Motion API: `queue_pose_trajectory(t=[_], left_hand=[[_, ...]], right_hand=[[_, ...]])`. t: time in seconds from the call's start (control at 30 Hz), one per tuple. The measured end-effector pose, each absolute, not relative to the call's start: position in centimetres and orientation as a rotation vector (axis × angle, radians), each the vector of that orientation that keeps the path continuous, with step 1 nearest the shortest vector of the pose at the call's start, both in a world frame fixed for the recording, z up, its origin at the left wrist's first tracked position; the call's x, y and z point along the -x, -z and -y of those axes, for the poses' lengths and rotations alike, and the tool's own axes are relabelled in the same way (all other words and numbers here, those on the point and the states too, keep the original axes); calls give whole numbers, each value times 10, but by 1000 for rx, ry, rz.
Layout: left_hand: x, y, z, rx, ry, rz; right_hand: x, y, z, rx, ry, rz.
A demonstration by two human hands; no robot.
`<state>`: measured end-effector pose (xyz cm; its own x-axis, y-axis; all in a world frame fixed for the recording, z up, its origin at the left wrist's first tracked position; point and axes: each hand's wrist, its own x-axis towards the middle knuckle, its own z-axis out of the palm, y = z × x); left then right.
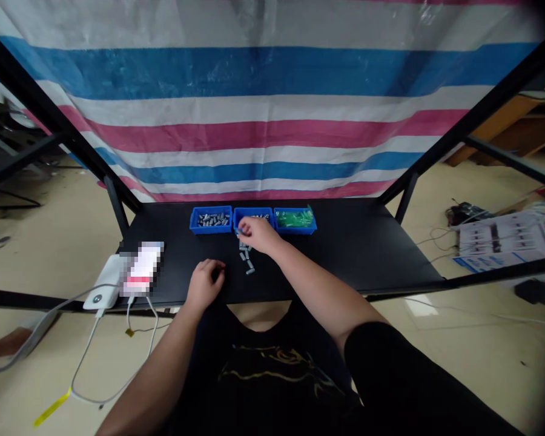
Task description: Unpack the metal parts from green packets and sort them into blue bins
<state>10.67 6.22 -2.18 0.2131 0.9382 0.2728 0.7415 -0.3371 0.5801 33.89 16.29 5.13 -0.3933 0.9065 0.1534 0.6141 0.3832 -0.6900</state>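
Centrally, a handful of small grey cylinders (249,264) lies loose on a black bench (345,254), in an uneven trail running from the middle blue bin toward the person. The right hand (257,235) is over the trail's far end, at that bin's front edge. Its grip is narrow, thumb and fingertips nearly meeting; a bluish-grey speck shows there, too small for me to tell whether it is a held piece.

The work looks partway through: a small group is out on the bench, while more similar pieces lie in the middle bin (253,209), its contents partly hidden by the hand, and many in the left bin (211,230). The right bin (295,231) holds green pieces (295,217); none are visible among the loose cylinders. Nothing shows whether any piece is finished.

The left hand (206,281) rests near the bench's close edge, apart from the cylinders, loosely curled, with a gap between thumb and fingers and nothing visible in it.

Farther left are a phone (143,266), blurred into blocks, and a white device (106,281) with cables. Behind the bench hangs a striped sheet (272,72) in blue, white and pink.
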Motion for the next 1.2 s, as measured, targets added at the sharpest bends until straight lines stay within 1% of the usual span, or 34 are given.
queue_pose_trajectory(t=[0.1,0.23,0.3,0.47,0.63,0.7,0.8,0.97,1.07,1.2], left_hand=[[-106,24,-57,-2205,-886,-1534],[-105,22,-57,-2200,-896,-1530],[-106,22,-57,-2222,-879,-1532],[-108,24,-57,-2271,-850,-1544],[-109,24,-57,-2284,-840,-1550],[-109,24,-57,-2289,-834,-1553],[-109,23,-56,-2290,-834,-1553],[-108,22,-55,-2285,-838,-1546],[-109,20,-54,-2294,-834,-1541],[-109,20,-53,-2304,-817,-1547]], right_hand=[[-328,-51,-166,1259,-660,1991],[-338,-39,-150,1360,-589,2122],[-347,-31,-139,1402,-611,2194],[-353,-24,-109,1492,-814,2340],[-340,-27,-91,1680,-756,2396],[-338,-27,-90,1655,-685,2453],[-342,-27,-91,1494,-601,2558],[-348,-35,-99,1294,-812,2704],[-337,-44,-119,1239,-846,2599],[-313,-50,-150,1214,-754,2106]])
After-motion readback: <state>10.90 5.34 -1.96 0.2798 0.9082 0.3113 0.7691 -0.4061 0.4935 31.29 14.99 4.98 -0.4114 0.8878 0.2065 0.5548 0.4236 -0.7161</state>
